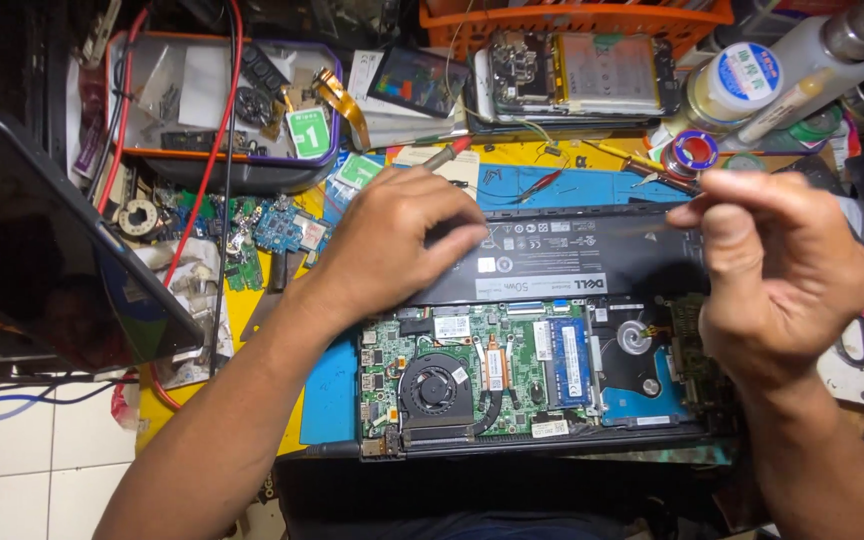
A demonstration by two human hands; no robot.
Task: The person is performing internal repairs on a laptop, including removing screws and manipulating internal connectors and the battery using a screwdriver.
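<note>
While the left hand (392,235) presses flat, fingers spread, on the black battery (592,258) of the opened laptop (512,375), the right hand (782,260) hovers beside it, fingertips (692,212) pinched together; what they grip I cannot tell.

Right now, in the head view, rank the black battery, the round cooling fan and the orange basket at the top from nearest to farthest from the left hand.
From the left hand:
1. Black battery, under its fingertips, along the open laptop's upper half.
2. Round cooling fan, just below the hand, lower left of the board.
3. Orange basket, at the top edge, behind the clutter.

A cluttered workbench with a blue mat (327,395) stands over a white tiled floor (12,450).
</note>
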